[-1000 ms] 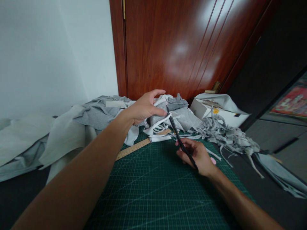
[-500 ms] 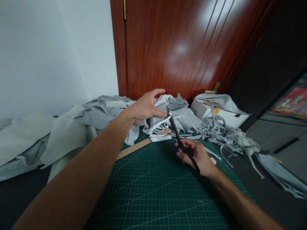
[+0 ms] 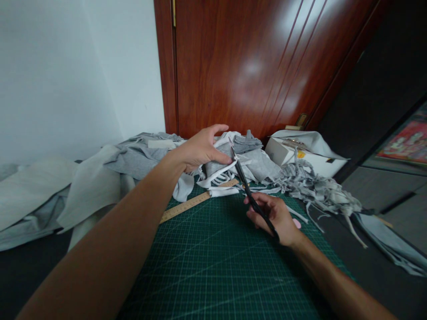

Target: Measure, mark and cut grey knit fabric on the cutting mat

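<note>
My left hand (image 3: pixel 205 149) is at the fabric pile behind the mat, thumb and index finger apart, a white fabric strip (image 3: pixel 220 171) by the thumb tip. Its other fingers are hidden behind the palm and cloth. In my right hand (image 3: pixel 271 215) are black scissors (image 3: pixel 250 198), pointing up and away, their blades touching the white strip beside my left thumb. Under my hands lies a green cutting mat (image 3: pixel 213 262). A wooden ruler (image 3: pixel 185 206) rests across its far left part, with a small rolled white piece (image 3: pixel 223 191) near its end.
Gray and white cloth (image 3: pixel 140 155) is heaped along the back and left. At the back right stands a white box (image 3: pixel 300 155), with tangled gray strips (image 3: pixel 320 189) before it. A pink round piece (image 3: pixel 296 223) lies on the mat's right. Behind rises a brown wooden door (image 3: pixel 233 66).
Almost nothing differs. The scissors and both hands have shifted very slightly, and the blades remain at the white strip.
</note>
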{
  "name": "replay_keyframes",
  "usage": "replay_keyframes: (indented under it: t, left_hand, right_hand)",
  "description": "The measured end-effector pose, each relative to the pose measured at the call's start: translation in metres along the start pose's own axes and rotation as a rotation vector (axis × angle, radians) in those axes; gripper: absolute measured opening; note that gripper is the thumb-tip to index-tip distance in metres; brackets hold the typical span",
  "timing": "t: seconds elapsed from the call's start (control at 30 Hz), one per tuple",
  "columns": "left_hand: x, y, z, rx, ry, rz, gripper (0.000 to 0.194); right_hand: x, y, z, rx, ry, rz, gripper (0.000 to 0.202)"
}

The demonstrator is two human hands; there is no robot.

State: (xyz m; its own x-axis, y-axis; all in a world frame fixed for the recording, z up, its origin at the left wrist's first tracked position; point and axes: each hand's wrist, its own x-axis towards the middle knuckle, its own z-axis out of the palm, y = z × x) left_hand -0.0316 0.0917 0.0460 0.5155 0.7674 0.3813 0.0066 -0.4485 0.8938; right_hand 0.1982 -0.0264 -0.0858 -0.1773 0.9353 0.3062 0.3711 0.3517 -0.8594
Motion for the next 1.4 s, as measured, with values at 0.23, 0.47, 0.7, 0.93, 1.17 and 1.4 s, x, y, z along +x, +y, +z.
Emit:
replay_keyframes:
  t: [0.23, 0.47, 0.7, 0.93, 1.17, 1.4]
  left_hand:
    - [-0.001, -0.001, -0.001, -0.06, -0.016, -0.043, 0.107]
    - [-0.005, 0.004, 0.0, -0.103, -0.017, -0.091, 0.091]
    - [-0.005, 0.008, 0.003, -0.228, -0.014, -0.066, 0.06]
    - [-0.002, 0.005, 0.003, -0.228, 0.053, -0.076, 0.072]
    - [0.0, 0.001, 0.004, -0.21, 0.064, -0.065, 0.08]
    - [-0.001, 0.0, 0.009, -0.164, 0.068, -0.073, 0.077]
  right_hand:
    - [0.001, -0.002, 0.001, -0.02, 0.006, 0.01, 0.024]
    - [0.0, -0.007, 0.001, -0.048, 0.01, 0.01, 0.025]
    - [0.0, -0.01, 0.0, -0.086, 0.006, 0.014, 0.026]
    - [-0.001, -0.01, 0.0, -0.098, 0.01, 0.0, 0.026]
    - [0.0, -0.005, 0.002, -0.006, 0.03, 0.034, 0.034]
    - [0.0, -0.005, 0.005, 0.055, 0.045, 0.046, 0.037]
